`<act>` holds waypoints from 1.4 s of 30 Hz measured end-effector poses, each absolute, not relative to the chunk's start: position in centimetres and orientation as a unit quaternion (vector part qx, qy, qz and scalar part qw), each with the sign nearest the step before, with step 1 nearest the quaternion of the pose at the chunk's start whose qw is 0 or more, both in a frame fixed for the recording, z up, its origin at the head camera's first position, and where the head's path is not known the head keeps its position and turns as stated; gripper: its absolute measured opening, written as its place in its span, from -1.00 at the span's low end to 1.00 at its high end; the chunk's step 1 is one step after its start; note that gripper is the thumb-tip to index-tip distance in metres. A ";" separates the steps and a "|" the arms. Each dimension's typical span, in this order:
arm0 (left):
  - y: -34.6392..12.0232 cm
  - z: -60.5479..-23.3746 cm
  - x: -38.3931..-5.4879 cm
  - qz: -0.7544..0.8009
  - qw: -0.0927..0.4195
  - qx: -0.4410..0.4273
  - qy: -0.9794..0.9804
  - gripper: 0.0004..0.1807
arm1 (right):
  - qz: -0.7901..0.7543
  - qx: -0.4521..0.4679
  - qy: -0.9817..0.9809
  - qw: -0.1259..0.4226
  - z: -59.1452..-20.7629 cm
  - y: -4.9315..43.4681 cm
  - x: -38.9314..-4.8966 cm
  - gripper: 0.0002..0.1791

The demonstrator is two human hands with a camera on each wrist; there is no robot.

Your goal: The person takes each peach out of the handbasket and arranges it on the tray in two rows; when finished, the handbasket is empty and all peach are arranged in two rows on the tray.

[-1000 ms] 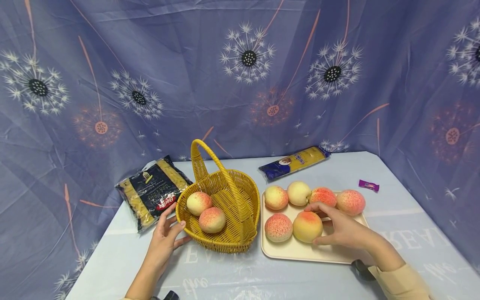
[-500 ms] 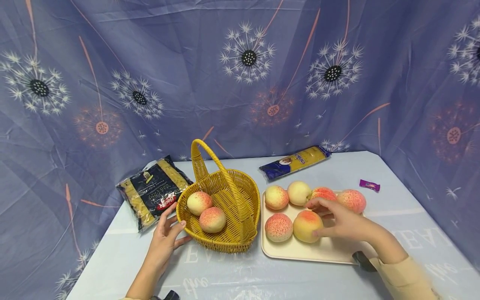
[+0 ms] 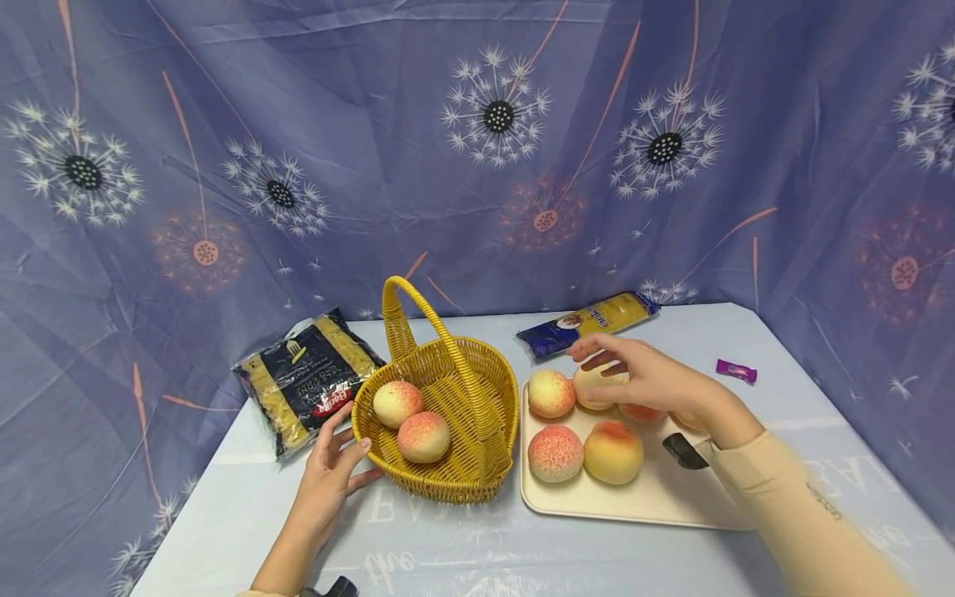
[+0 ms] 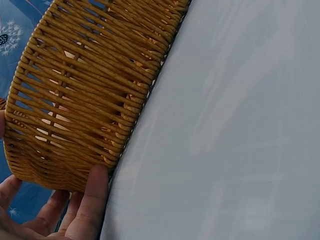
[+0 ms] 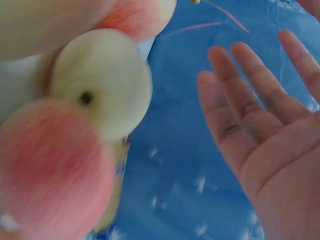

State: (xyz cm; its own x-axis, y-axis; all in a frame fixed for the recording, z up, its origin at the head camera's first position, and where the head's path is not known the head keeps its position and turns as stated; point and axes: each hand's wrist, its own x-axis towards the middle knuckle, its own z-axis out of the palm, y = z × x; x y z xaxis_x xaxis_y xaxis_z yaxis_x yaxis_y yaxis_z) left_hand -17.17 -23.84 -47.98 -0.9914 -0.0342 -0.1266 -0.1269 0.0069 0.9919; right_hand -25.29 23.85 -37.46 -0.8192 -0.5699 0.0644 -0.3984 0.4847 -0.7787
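My left hand [image 3: 328, 473] rests its fingertips against the near left side of a yellow wicker basket [image 3: 448, 487]. In the left wrist view, fingers [image 4: 95, 195] lie along the weave near its base. Two peaches [image 3: 424, 438] sit inside, left of the handle. My right hand [image 3: 652, 373] holds nothing, fingers spread and slightly bent, over the back row of a cream tray [image 3: 582, 502]. Beneath it a pale peach [image 5: 110, 80] is partly covered in the head view; other peaches behind the wrist are mostly hidden. A yellow-orange peach [image 3: 613, 452] and a red-speckled peach [image 3: 555, 453] lie in front.
A black pasta bag [image 3: 306, 377] lies left of the basket, close to its rim. Behind the tray is a blue-and-yellow pasta packet [image 3: 589, 323]. A small purple wrapped sweet [image 3: 736, 371] lies at the right. A patterned blue cloth [image 3: 418, 166] hangs behind the table.
My right hand has left the yellow-orange peach and moved up and back over the tray's rear row. That peach stays in place on the tray. My left hand and the basket have not moved.
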 end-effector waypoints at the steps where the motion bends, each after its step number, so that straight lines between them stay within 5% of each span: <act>1: -23.8 -48.0 -17.2 0.702 0.033 -0.057 0.709 -0.23 | -0.424 -0.289 0.853 0.101 -37.2 23.1 -25.9 -0.40; 17: -23.9 -48.1 -17.0 0.704 0.025 -0.046 0.709 -0.23 | -0.389 -0.385 0.820 0.167 -35.8 10.9 -32.2 -0.34; 32: -23.8 -48.3 -17.0 0.706 0.017 -0.039 0.707 -0.23 | -0.316 -0.456 0.811 0.186 -35.9 4.7 -32.5 -0.26; 42: -23.8 -48.3 -17.1 0.709 0.012 -0.030 0.704 -0.24 | -0.324 -0.456 0.789 0.253 -36.4 3.2 -32.4 -0.27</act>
